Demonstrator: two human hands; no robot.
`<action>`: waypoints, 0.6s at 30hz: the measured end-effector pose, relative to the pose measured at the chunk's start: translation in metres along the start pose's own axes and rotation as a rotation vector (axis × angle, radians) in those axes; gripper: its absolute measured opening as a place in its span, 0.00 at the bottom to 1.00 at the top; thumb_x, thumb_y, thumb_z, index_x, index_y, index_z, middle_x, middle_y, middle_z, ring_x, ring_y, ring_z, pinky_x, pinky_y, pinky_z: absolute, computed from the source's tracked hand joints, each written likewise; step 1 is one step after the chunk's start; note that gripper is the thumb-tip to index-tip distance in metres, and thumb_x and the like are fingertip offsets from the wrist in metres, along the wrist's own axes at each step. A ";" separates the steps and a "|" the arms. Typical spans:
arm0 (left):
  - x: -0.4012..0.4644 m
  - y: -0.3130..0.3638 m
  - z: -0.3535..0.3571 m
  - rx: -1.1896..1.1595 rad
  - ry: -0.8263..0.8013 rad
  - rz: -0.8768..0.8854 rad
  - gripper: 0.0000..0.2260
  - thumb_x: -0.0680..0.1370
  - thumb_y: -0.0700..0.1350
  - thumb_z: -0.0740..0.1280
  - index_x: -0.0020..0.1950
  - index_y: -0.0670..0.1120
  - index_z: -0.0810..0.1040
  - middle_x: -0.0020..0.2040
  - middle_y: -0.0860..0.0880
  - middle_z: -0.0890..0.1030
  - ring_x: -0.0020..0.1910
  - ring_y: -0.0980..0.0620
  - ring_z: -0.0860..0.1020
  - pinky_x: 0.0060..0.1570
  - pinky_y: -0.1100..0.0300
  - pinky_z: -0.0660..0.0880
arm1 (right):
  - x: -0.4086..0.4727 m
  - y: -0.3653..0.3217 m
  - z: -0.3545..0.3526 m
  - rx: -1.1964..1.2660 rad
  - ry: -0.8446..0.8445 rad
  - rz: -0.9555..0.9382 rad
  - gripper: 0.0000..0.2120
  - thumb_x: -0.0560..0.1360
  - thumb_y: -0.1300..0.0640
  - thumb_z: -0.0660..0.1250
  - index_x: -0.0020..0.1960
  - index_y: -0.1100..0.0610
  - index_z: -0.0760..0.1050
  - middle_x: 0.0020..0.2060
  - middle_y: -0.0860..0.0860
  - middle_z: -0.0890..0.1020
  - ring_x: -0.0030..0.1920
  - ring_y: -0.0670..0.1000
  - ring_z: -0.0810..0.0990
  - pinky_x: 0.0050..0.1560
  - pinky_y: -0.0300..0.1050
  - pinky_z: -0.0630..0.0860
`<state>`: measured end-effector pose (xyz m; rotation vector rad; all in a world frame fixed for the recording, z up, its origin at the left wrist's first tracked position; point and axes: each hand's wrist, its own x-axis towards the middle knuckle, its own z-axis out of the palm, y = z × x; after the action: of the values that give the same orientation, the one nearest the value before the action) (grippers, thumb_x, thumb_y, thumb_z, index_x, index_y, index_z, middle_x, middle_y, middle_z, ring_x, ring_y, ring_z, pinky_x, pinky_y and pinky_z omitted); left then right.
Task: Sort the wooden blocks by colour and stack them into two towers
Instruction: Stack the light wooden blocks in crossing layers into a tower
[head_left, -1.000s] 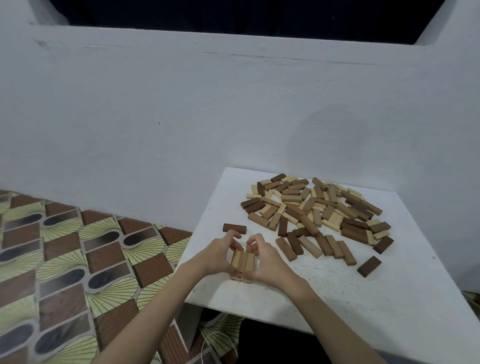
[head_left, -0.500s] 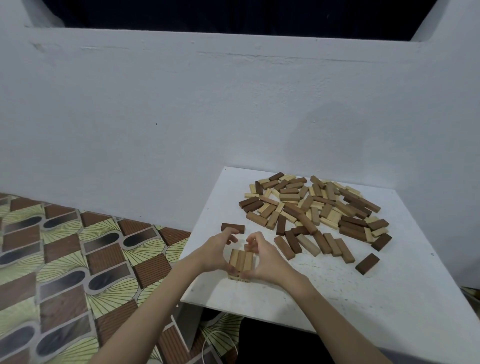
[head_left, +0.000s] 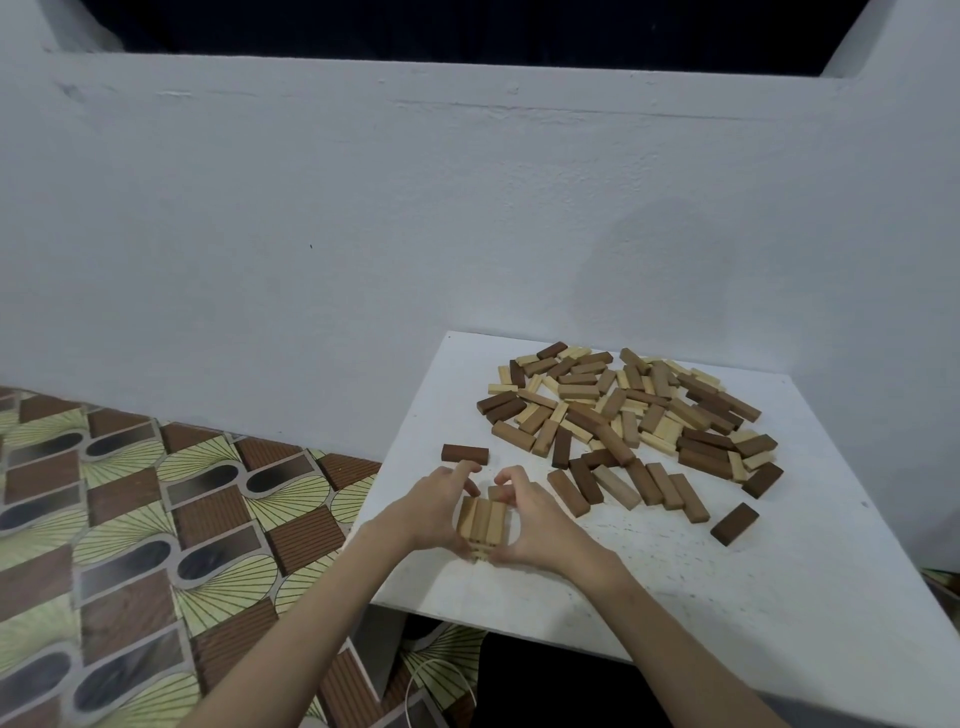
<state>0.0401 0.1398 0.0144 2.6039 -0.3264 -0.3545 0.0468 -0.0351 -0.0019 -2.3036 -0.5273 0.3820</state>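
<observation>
Hands at near-left corner of the white table (head_left: 727, 597), both around a low stack of light blocks (head_left: 483, 522). Left hand (head_left: 434, 512) cups the stack's left side, fingers curled against it, thumb reaching over the far edge. Right hand (head_left: 540, 525) cups the right side, fingers curled, thumb and forefinger arched over the far end. Grip: both hands hold the stack between them.

Stack: top layer is three light blocks side by side, long axes running away from the camera. At least one layer shows below at the near edge; the count of layers cannot be told. It rests on the table just inside the near-left edge.

Single dark block (head_left: 465, 453) lies flat just beyond the left hand, apart from the stack.

Loose pile of mixed blocks (head_left: 631, 410) covers the far-middle of the table, light and dark jumbled and overlapping. A row of brown blocks (head_left: 628, 486) lies along the pile's near edge, just right of the right hand. Another dark block (head_left: 734, 524) lies alone nearer the right, apart from the pile.

No container in view; all blocks sit directly on the table.

Patterned floor tiles (head_left: 156, 519) at left; pale wall (head_left: 363, 234) behind the table.
</observation>
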 end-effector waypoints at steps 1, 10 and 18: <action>0.000 0.000 0.000 0.001 0.001 0.000 0.46 0.63 0.49 0.80 0.73 0.47 0.56 0.65 0.49 0.73 0.66 0.50 0.65 0.63 0.58 0.65 | 0.000 -0.001 0.000 0.005 0.001 -0.002 0.39 0.61 0.49 0.78 0.63 0.47 0.58 0.58 0.50 0.73 0.62 0.49 0.69 0.60 0.50 0.73; 0.004 0.000 0.005 0.010 0.001 -0.011 0.45 0.63 0.47 0.80 0.73 0.48 0.57 0.63 0.49 0.73 0.65 0.49 0.66 0.63 0.56 0.67 | 0.001 -0.001 0.000 0.018 0.001 0.004 0.39 0.61 0.49 0.79 0.64 0.49 0.59 0.59 0.50 0.75 0.64 0.50 0.69 0.61 0.50 0.72; 0.004 0.000 0.006 0.002 0.009 -0.005 0.45 0.63 0.47 0.80 0.73 0.48 0.57 0.63 0.48 0.74 0.64 0.48 0.67 0.63 0.55 0.68 | -0.002 -0.002 -0.001 0.049 0.002 -0.001 0.40 0.61 0.47 0.79 0.65 0.50 0.59 0.58 0.51 0.75 0.64 0.50 0.69 0.62 0.49 0.71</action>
<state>0.0422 0.1366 0.0088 2.6076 -0.3171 -0.3441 0.0451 -0.0351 0.0009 -2.2568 -0.5126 0.3877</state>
